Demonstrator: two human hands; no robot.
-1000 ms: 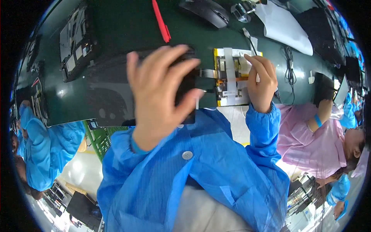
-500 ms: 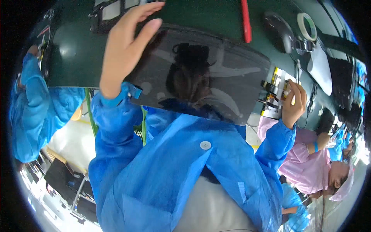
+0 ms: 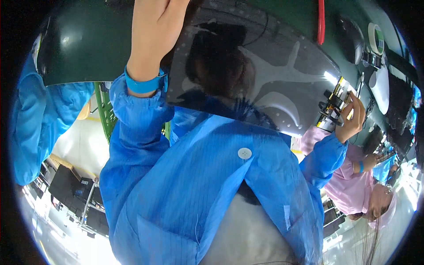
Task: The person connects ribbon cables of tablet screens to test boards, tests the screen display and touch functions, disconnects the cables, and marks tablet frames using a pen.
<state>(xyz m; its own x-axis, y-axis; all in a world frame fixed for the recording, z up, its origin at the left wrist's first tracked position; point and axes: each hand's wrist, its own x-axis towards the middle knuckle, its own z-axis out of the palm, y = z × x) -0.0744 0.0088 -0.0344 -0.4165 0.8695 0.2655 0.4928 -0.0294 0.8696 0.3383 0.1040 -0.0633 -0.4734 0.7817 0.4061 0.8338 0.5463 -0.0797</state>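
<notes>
A large glossy dark screen panel (image 3: 274,84) lies in front of me, its surface full of reflections and pale film-like marks. My left hand (image 3: 157,31) reaches along the panel's left side, a blue wrist strap (image 3: 143,84) at the cuff. Its fingertips are cut off by the upper edge of the view, so its grip is hidden. At the panel's right end, my right hand (image 3: 352,118) has its fingers curled round the outer edge of a white-and-yellow strip (image 3: 326,124) fitted with black clips (image 3: 332,105).
A red bar (image 3: 321,22) lies beyond the panel. At right are a tape roll (image 3: 376,39), a dark mouse-shaped object (image 3: 352,39) and cables. A person in pink (image 3: 351,187) works at right, and a blue sleeve (image 3: 33,132) shows at left. A green frame (image 3: 104,106) stands below the table edge.
My left hand has moved up and away, past the view's upper edge. The panel appears larger and shifted toward the right; my right hand stays at the clipped strip.
</notes>
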